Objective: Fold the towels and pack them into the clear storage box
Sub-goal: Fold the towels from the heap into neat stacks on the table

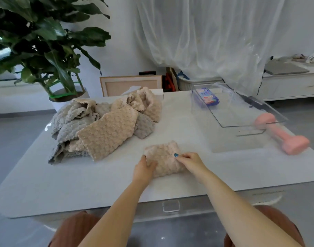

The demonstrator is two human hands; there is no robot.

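While both hands hold it, the folded beige towel (163, 161) sits as a small thick bundle on the white table (81, 184), left of the clear storage box (241, 113) and nearer the person than it, well apart from it. The left hand (143, 169) grips the bundle's left edge with its fingers curled into the nubbly cloth. The right hand (191, 161) holds the bundle's right side, fingers bent and pressed into the top, one fingertip showing blue polish.

Further left of the box, and well apart from it, lies the pile of unfolded towels (106, 129), beige and grey ones tangled together. The box itself is open at the top, and a blue packet (207, 97) rests inside at its far end. Just beside the box's near right corner lies a pink dumbbell (281, 132). Beyond the box hangs a sheer white curtain (215, 32). Far to the box's left, past the pile, stands a large potted plant (45, 41).
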